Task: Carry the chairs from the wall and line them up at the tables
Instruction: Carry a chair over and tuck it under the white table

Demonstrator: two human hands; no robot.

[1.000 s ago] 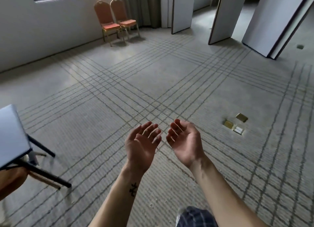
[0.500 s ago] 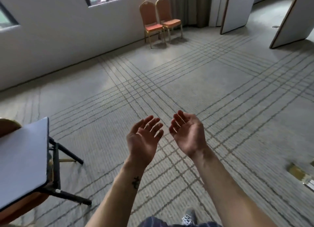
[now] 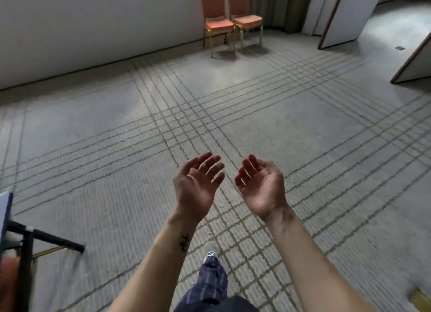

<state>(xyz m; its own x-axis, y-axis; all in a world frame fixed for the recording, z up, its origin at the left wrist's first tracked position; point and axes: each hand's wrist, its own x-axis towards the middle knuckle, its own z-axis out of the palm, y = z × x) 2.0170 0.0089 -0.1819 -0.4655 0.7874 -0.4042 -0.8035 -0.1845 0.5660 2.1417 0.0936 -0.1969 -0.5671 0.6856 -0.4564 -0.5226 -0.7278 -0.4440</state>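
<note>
Chairs, two of them, stand at the far side of the room against the wall [image 3: 93, 31], well apart from the person. The left chair [image 3: 218, 24] and the right chair [image 3: 247, 20] are side by side, so close that I cannot tell if they touch. Their backs are toward the wall and the red seats face into the room, so the pair makes a short row along the wall.

At the left edge a corner of a table [image 3: 4, 209] shows, with a black leg reaching over the carpet [image 3: 116, 171]. The left hand [image 3: 197, 185] is held up before the body, palm up, fingers loosely spread, and holds nothing. The right hand [image 3: 261, 185] beside it is the same: palm up, fingers a little curved, empty. The chairs lie straight ahead of both hands, the left chair roughly in line with the left hand and the right chair with the right hand. Neither hand seems nearer. Between hands and chairs I see only carpet, so I judge the way is free. To the right stand white folding panels [image 3: 345, 15], well aside from this path, and a brass plate [image 3: 419, 296] lies in the floor at the bottom corner.
</note>
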